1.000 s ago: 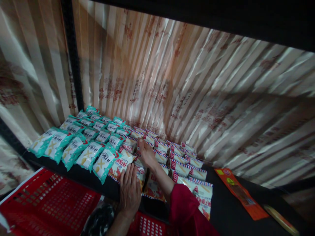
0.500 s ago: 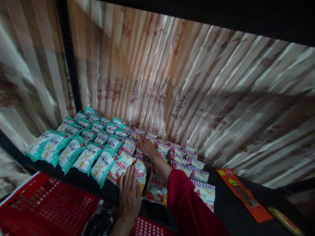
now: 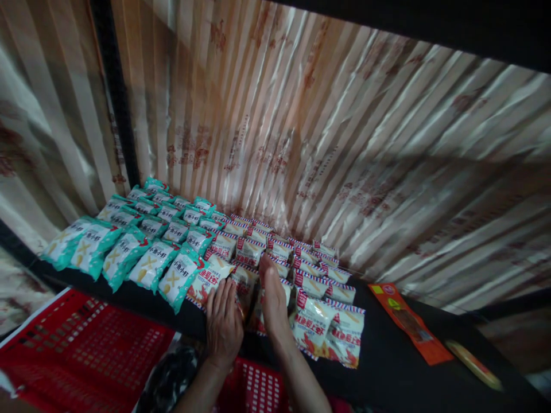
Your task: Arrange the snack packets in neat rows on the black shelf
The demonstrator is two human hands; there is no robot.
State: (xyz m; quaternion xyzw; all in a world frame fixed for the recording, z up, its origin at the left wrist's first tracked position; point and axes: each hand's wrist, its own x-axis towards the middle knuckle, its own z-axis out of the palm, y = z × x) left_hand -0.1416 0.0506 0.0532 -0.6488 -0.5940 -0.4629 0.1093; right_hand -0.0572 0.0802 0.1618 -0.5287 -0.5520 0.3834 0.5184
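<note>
My left hand [image 3: 224, 324] lies with outstretched fingers against the lower right part of a white-and-red snack bag [image 3: 210, 277] in the front row. Just right of it, my right hand [image 3: 274, 295] is held edge-on, fingers straight, among the front bags. It partly hides a snack bag behind it. Between the hands a similar bag [image 3: 244, 282] leans back. Right of my right hand, two more front bags [image 3: 310, 321] overlap. Behind stand rows of the same snack bags [image 3: 249, 250] with striped edges. Teal-and-white snack bags [image 3: 178, 282] fill the left side.
The bags stand on a black shelf [image 3: 331, 381]. An orange packet [image 3: 408, 324] and a slim yellowish packet [image 3: 473, 365] lie at right. Below the shelf is a red basket [image 3: 99, 344]. A black post [image 3: 114, 92] and striped curtain [image 3: 279, 115] are behind; a dark beam [image 3: 430, 28] crosses above.
My right hand has drawn back from the rear rows to the front row, beside my left hand. The front bags at right, earlier behind the red sleeve, now show. My left hand stays on its bag.
</note>
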